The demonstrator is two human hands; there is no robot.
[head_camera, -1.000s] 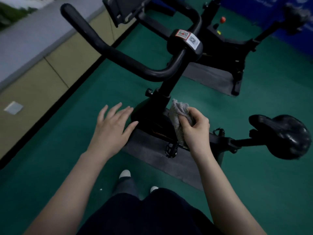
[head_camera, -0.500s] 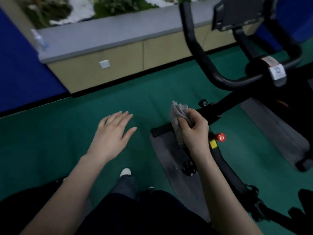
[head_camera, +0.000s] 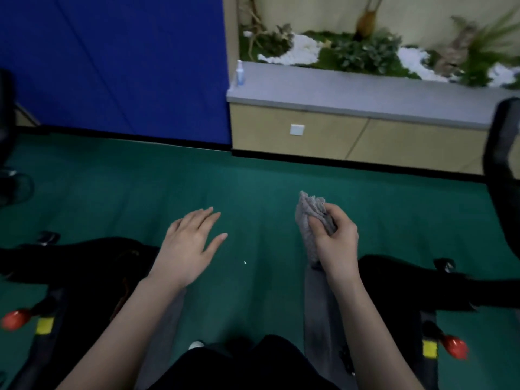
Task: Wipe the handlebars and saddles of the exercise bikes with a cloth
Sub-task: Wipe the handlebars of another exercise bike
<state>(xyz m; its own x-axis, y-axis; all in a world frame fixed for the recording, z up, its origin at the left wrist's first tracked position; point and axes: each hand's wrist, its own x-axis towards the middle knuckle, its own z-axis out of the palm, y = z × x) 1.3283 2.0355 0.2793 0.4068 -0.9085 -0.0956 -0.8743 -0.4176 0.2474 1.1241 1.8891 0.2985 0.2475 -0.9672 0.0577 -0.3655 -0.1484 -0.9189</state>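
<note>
Grey crumpled cloth point(head_camera: 312, 218) sits clenched in the right hand point(head_camera: 336, 243) above green floor point(head_camera: 253, 187), between two black bikes point(head_camera: 84, 266), while the left hand point(head_camera: 188, 249) hovers flat, fingers spread, empty.

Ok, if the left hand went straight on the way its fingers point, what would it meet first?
Nothing close, it seems. The left hand points forward and slightly right over bare green floor. The first thing in that line is probably the beige cabinet under the planter, though depth is unclear.

View has swung left; handlebar point(head_camera: 495, 175) now at right edge.
</note>
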